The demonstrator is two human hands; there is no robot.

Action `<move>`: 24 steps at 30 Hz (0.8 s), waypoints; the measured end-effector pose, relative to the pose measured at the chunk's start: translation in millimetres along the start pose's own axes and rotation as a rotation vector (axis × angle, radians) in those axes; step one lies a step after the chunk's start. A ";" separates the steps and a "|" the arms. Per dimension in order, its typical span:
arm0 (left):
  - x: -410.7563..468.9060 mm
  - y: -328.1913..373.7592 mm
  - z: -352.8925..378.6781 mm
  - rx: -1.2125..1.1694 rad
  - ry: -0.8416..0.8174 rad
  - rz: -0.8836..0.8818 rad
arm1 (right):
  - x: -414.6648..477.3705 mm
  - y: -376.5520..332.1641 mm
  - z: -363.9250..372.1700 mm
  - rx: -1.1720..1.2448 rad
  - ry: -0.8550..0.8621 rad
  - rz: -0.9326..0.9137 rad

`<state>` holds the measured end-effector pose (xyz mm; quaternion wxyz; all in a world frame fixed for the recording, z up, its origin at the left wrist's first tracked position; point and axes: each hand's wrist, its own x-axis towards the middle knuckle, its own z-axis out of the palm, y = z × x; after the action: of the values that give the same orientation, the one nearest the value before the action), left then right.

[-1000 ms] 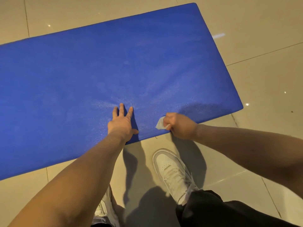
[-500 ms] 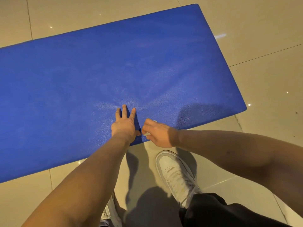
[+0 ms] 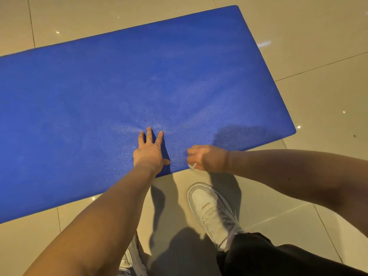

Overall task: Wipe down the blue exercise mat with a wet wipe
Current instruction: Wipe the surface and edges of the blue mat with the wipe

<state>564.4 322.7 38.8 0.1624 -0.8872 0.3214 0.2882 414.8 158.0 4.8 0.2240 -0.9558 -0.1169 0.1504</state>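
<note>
Blue exercise mat (image 3: 179, 80) lies flat on the tiled floor (image 3: 318, 86), its left end running out of view and its right end and both long edges bordered by bare tile. The left hand (image 3: 149, 152) presses flat on the mat just inside its near edge, fingers straight and spread. The right hand (image 3: 207, 158) is curled in a fist round the wet wipe (image 3: 192, 166) right at that near edge. A white shoe (image 3: 211, 208) stands just off it.
</note>
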 end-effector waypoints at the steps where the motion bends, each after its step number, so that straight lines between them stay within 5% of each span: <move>1: 0.3 0.0 0.0 0.001 0.003 -0.001 | -4.9 5.2 -4.1 -0.013 -0.048 0.008; 4: -0.5 -0.3 -0.6 -0.007 0.001 0.001 | -20.9 18.2 -14.3 -0.092 -0.192 0.078; 14: 0.5 -0.1 -1.4 -0.011 0.010 0.000 | -63.5 45.8 -25.4 0.014 -0.113 0.204; 24: 2.6 -0.8 0.7 0.001 0.004 0.008 | 34.3 -21.0 8.1 0.348 0.182 0.231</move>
<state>566.3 322.4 36.7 0.1611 -0.8864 0.3254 0.2871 440.6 189.4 -0.4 0.3763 -0.9195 0.0416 0.1062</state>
